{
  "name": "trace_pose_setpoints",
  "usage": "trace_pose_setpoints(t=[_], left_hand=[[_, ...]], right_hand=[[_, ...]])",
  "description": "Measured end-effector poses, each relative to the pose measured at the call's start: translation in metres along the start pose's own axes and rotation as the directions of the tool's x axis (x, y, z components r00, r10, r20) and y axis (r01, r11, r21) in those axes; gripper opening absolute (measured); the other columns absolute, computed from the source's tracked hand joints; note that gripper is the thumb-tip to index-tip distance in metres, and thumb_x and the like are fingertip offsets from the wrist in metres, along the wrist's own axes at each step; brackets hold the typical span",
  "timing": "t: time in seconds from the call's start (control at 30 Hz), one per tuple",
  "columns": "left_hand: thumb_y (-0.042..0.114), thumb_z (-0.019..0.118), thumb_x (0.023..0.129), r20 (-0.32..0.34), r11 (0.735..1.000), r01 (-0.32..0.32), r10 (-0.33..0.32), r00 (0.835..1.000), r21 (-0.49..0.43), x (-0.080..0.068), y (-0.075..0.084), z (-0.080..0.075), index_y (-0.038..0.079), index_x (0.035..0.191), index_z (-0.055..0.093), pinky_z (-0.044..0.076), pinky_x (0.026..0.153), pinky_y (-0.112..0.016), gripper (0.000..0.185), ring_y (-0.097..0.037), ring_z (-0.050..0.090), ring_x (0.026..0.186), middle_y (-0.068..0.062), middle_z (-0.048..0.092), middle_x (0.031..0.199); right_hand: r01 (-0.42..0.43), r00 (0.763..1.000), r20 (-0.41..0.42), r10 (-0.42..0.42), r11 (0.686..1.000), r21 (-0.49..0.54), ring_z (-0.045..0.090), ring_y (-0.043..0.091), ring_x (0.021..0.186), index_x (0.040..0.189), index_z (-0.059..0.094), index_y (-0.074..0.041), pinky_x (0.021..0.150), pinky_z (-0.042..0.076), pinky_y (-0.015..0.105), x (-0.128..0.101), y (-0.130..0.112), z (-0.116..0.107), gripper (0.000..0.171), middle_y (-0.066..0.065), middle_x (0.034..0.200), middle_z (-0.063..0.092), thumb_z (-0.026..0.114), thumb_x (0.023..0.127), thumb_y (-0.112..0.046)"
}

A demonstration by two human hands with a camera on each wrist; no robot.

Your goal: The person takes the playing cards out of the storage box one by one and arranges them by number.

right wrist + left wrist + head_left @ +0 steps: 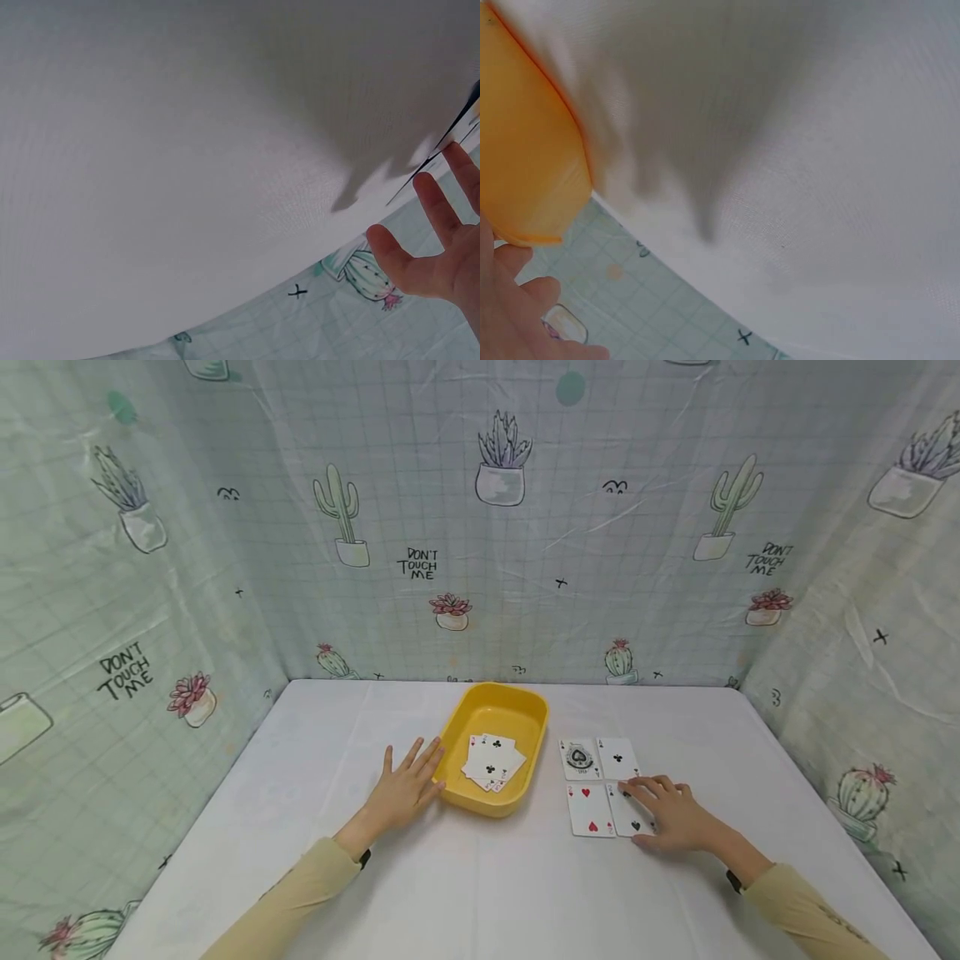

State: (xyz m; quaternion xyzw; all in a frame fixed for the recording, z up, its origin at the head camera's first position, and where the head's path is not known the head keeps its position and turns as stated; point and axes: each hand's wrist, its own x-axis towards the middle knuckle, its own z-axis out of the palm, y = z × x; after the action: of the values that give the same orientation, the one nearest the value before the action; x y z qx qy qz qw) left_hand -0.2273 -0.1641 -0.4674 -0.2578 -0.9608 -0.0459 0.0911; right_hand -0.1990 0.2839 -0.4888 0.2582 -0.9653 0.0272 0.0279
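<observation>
My left hand (pixel 403 789) is at the left side of a yellow tray (pixel 492 802), its fingers spread and straight, some of them touching the tray's wall. In the tray lie several overlapping playing cards (pixel 491 758), one with black club marks on top. My right hand (pixel 671 814) reaches over a two of spades (pixel 626 814), fingertips at its upper part and thumb near its lower edge, partly covering it. That card lies flat beside a two of hearts (pixel 591 812). Above them sit an ace of spades (pixel 580 759) and an ace of clubs (pixel 617 757).
A white cloth-covered table (pixel 525 893) bears everything. Around it hangs a grey-green curtain (pixel 450 527) printed with potted plants, rising straight from the table's back edge. The tray stands left of the four-cornered card layout, a narrow strip of table between them.
</observation>
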Motion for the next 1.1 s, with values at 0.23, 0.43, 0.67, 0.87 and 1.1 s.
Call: trace_pose_setpoints(t=[0.23,0.43,0.67,0.87,1.1], left_hand=[[0.044,0.035,0.093,0.007,1.0,0.005,-0.005,1.0,-0.008,-0.001,0.0,-0.001,0.013,0.142,0.023,0.009,0.101,-0.066,0.059,-0.029,0.019,0.137,-0.002,0.02,0.149],[0.043,0.037,0.093,-0.006,1.0,0.001,-0.001,1.0,-0.01,-0.001,0.001,-0.002,0.011,0.141,0.026,0.009,0.101,-0.066,0.059,-0.029,0.019,0.137,-0.003,0.022,0.149],[0.042,0.037,0.093,0.002,1.0,0.005,-0.005,1.0,-0.022,-0.001,0.002,-0.001,0.011,0.142,0.025,0.008,0.101,-0.066,0.058,-0.03,0.019,0.137,-0.002,0.022,0.149],[0.042,0.036,0.094,0.001,1.0,0.003,-0.003,1.0,-0.029,-0.001,0.003,-0.002,0.011,0.141,0.026,0.007,0.101,-0.066,0.058,-0.03,0.018,0.137,-0.003,0.021,0.149],[0.042,0.036,0.094,0.006,1.0,0.009,-0.009,1.0,-0.019,-0.001,0.002,0.0,0.012,0.142,0.024,0.008,0.101,-0.066,0.058,-0.03,0.019,0.137,-0.002,0.02,0.149]], right_hand=[[0.002,1.0,-0.012,-0.002,1.0,0.003,0.042,0.03,0.112,0.133,0.041,-0.017,0.078,0.037,0.055,-0.001,-0.001,-0.002,0.075,0.008,0.128,0.045,0.067,0.069,-0.046],[0.001,1.0,-0.025,-0.001,1.0,0.01,0.042,0.03,0.111,0.132,0.042,-0.017,0.078,0.037,0.055,-0.001,-0.001,-0.003,0.075,0.007,0.128,0.045,0.068,0.068,-0.044],[0.021,0.998,-0.053,-0.021,1.0,-0.004,0.041,0.029,0.112,0.133,0.041,-0.017,0.079,0.036,0.054,0.0,0.0,-0.002,0.076,0.007,0.129,0.044,0.069,0.068,-0.044],[0.062,0.993,-0.1,-0.057,0.997,0.05,0.038,0.028,0.114,0.133,0.041,-0.016,0.082,0.034,0.055,0.008,-0.008,-0.015,0.072,0.01,0.13,0.044,0.068,0.071,-0.042],[0.097,0.99,-0.111,-0.089,0.993,0.068,0.036,0.028,0.116,0.134,0.038,-0.016,0.086,0.032,0.056,0.025,-0.019,-0.027,0.07,0.009,0.133,0.04,0.065,0.075,-0.04]])
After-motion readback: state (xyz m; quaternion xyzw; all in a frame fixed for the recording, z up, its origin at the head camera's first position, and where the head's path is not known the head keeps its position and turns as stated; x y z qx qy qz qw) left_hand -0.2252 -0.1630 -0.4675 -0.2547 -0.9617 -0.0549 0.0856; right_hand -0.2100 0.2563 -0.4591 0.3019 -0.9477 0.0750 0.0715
